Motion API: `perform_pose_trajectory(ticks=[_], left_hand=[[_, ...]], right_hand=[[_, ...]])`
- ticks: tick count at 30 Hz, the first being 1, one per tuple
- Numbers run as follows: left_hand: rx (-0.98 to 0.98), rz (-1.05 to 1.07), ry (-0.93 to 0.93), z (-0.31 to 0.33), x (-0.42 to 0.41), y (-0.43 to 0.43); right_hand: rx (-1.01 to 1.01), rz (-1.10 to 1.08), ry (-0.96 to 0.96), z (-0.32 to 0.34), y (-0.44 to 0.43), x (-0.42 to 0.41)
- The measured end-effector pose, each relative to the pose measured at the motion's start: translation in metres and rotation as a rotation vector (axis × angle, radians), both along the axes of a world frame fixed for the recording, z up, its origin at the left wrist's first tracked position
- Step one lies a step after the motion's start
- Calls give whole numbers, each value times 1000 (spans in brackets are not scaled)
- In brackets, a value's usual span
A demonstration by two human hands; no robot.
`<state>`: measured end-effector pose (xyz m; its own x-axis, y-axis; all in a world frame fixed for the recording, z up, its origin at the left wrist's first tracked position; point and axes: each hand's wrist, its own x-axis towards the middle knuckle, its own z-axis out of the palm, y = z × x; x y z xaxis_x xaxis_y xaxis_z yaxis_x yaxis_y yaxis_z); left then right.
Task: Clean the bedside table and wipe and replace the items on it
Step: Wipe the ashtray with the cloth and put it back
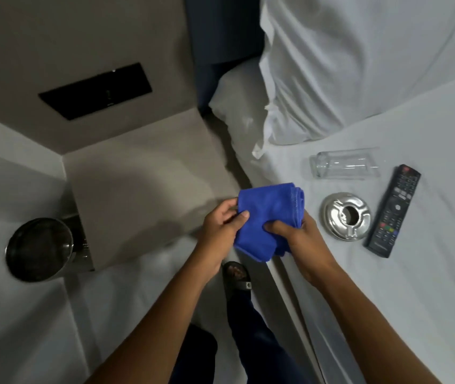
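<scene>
A folded blue cloth [267,214] is held between both hands over the gap between bedside table and bed. My left hand [222,227] pinches its left edge; my right hand [298,236] grips its lower right part. The beige bedside table [137,195] has a bare top. On the white bed sheet to the right lie a clear glass [345,164] on its side, a shiny metal ashtray [346,216] and a black remote control [394,210].
A round metal bin [39,249] stands on the floor left of the table. A black switch panel [96,90] is on the wall behind. White pillows [359,65] fill the head of the bed. My sandalled foot [237,275] is by the bed edge.
</scene>
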<state>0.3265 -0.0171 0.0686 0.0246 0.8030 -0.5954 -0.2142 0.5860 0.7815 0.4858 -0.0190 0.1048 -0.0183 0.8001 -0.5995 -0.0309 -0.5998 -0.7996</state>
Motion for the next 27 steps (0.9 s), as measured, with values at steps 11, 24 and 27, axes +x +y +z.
perform_pose_trajectory(ticks=[11,24,27], left_hand=[[14,-332,381,-3,116,33],[-193,-137,72,-12,166,25],[-184,-7,-1,-6,147,18]], right_hand=[[434,-42,-1126,35,18,115],[237,46,-785,4,11,106],[245,150,-687,6,8,86]])
